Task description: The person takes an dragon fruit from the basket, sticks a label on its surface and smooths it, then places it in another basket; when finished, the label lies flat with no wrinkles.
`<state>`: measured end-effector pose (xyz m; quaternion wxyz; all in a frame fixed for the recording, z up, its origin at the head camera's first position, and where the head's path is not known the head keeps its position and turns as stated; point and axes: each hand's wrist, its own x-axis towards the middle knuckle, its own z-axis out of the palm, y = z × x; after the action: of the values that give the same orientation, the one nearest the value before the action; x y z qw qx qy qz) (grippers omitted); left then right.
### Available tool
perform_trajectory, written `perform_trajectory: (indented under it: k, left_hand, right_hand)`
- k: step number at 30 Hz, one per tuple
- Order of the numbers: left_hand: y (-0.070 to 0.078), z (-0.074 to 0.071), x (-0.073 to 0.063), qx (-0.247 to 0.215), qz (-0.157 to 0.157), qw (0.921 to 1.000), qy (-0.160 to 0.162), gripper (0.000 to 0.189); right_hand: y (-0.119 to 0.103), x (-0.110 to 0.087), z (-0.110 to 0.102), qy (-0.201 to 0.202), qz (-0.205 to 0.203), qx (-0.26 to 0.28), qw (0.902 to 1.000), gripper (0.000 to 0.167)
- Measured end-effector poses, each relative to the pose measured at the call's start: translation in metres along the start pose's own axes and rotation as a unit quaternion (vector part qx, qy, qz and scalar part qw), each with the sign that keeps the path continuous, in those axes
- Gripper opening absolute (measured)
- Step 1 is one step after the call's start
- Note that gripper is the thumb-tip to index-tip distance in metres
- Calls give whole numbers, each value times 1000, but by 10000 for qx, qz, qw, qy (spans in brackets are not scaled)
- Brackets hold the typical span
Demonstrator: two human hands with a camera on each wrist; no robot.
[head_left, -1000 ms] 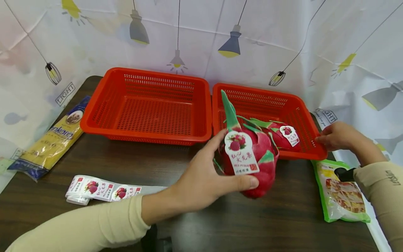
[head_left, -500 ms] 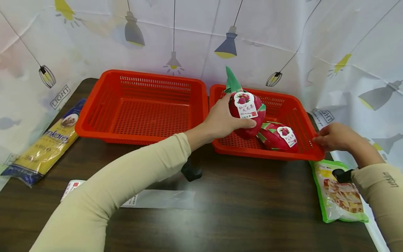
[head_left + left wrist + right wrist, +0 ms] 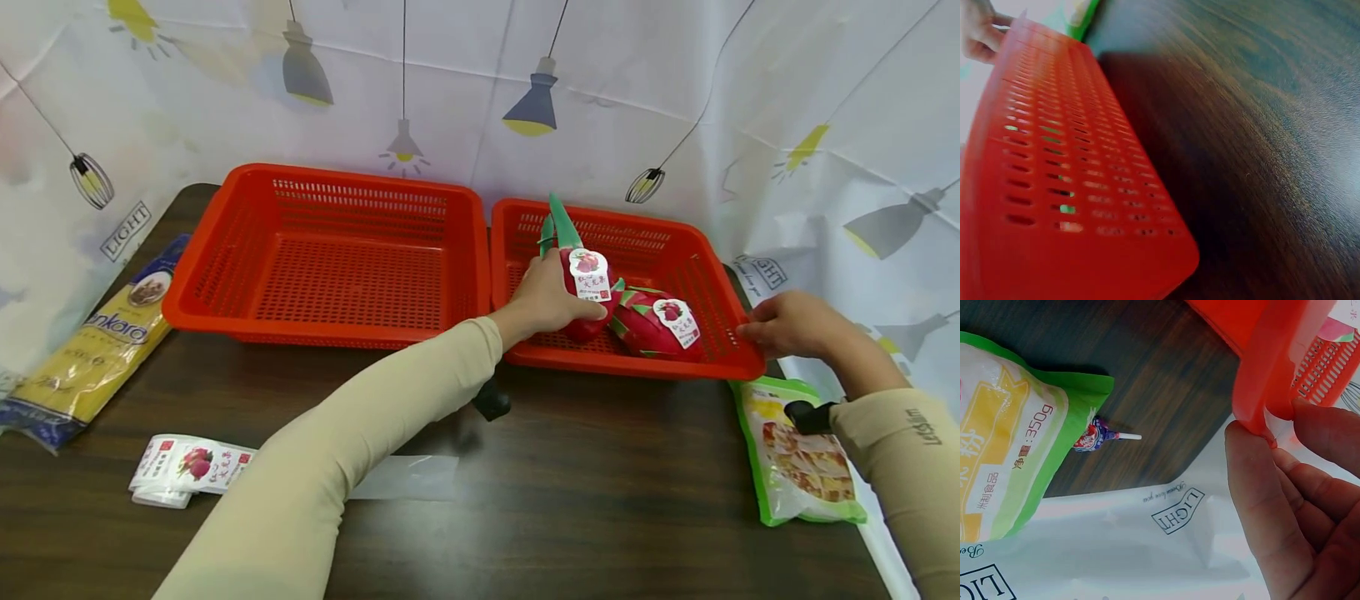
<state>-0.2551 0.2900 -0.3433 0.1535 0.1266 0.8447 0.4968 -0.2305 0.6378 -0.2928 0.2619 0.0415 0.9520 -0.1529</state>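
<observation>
In the head view my left hand (image 3: 551, 293) grips a red dragon fruit (image 3: 588, 321) with green leaf tips and a white label on its side. It holds the fruit inside the right red basket (image 3: 637, 367), at the basket's left part. Beside it in the same basket lies a second labelled dragon fruit (image 3: 647, 329). My right hand (image 3: 798, 329) pinches the basket's right rim; the right wrist view shows thumb and fingers on the rim (image 3: 1257, 381). The left wrist view has only the basket's slotted outer wall (image 3: 1079, 187), with the left hand out of sight.
Left of it stands another red basket (image 3: 352, 329) with nothing in it. A yellow pasta packet (image 3: 97, 337) lies far left. A label strip (image 3: 198, 462) lies in front, partly under the left sleeve. At right are a green-edged food bag (image 3: 798, 454) and a lollipop (image 3: 1094, 434).
My left hand has carried the dragon fruit from in front of the right basket, over its rim and down into it. The right hand stays on the rim.
</observation>
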Motion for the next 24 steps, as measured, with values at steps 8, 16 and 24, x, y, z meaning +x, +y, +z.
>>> perform_trajectory:
  k: [8,16,24]
  left_hand:
    - [0,16,9,380,-513,9977,211,90]
    - [-4,25,11,384,-937,9942,351,78]
    - [-1,25,14,381,-1155,9924,190,80]
  right_hand:
    - [-2,0,-1,54,-27,-55,10000,45]
    - [-4,1,1,52,-42,-110,9999,43]
    - [-2,-1,1,58,-46,-90,9999,42]
